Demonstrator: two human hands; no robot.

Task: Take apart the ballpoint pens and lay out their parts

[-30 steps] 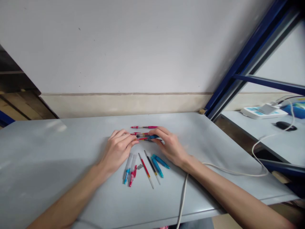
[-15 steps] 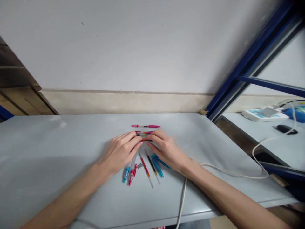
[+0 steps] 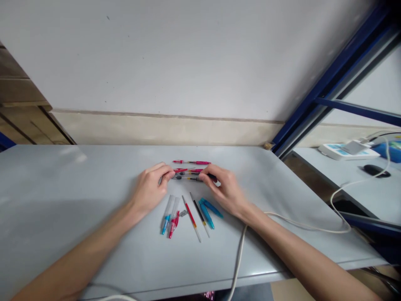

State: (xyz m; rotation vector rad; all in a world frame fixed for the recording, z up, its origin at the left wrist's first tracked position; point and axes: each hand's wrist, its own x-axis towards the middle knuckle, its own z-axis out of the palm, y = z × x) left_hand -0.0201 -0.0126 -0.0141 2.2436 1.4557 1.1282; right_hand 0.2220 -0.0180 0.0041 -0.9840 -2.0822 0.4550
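My left hand point(image 3: 152, 182) is closed, thumb and forefinger pinched at the left end of a slim red pen part point(image 3: 181, 170). My right hand point(image 3: 224, 188) is closed around the dark end of a black pen piece point(image 3: 213, 177); its fingers hide much of it. Between the hands lie pen parts in rows, including a black pen cap point(image 3: 178, 177) and a pink barrel point(image 3: 196, 170). Behind them lies a pink pen point(image 3: 200, 162), laid out in pieces. Nearer me are a red refill point(image 3: 190, 215), a black refill point(image 3: 199, 212) and two blue barrels point(image 3: 207, 215).
Clear tubes with a blue tip point(image 3: 165, 225) and a red tip point(image 3: 173, 225) lie at front left, near a small grey clip point(image 3: 183, 213). A white cable point(image 3: 240, 259) crosses the grey table point(image 3: 94, 242). A blue frame point(image 3: 300, 96) stands right, beside a black mouse point(image 3: 376, 170).
My hands have moved apart, and both are now pinched at opposite ends of the rows. More of the pen parts between them, and the tubes in front, can be seen.
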